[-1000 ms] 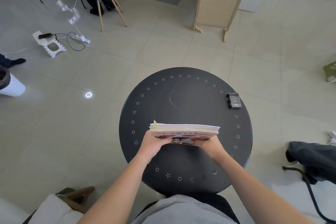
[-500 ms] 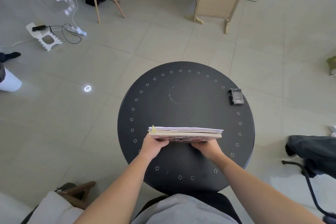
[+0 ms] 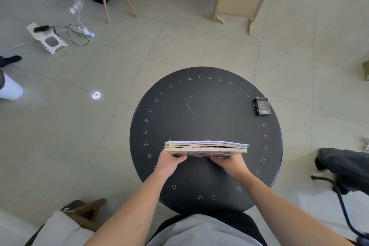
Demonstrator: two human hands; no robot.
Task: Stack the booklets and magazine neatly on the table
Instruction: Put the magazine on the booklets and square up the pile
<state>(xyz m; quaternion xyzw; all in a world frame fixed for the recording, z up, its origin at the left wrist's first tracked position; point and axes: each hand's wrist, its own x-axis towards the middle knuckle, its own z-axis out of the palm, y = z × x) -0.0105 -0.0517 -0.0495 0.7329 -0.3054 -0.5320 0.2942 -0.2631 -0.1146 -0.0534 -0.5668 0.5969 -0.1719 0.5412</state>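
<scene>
You've got the whole bundle of white-paged booklets and one colourful-covered magazine [image 3: 206, 147] stood on edge near the front of the round black metal table [image 3: 201, 106], and both hands are clamped on it: your left hand [image 3: 171, 163] pinching the left end, your right hand [image 3: 229, 164] closed around the lower right. Squaring it up looks like the job here, so tap that bottom edge flat on the tabletop, loosen your grip just enough for the loose pages to drop level, then lay it down gently. Watch the top right, where the sheets fan out unevenly. Count-wise: one bundle, one magazine facing you, several booklets behind that I can't number from this angle, one yellow tab [image 3: 171, 144], and one small black box [image 3: 263, 106] well apart at the right rim.
</scene>
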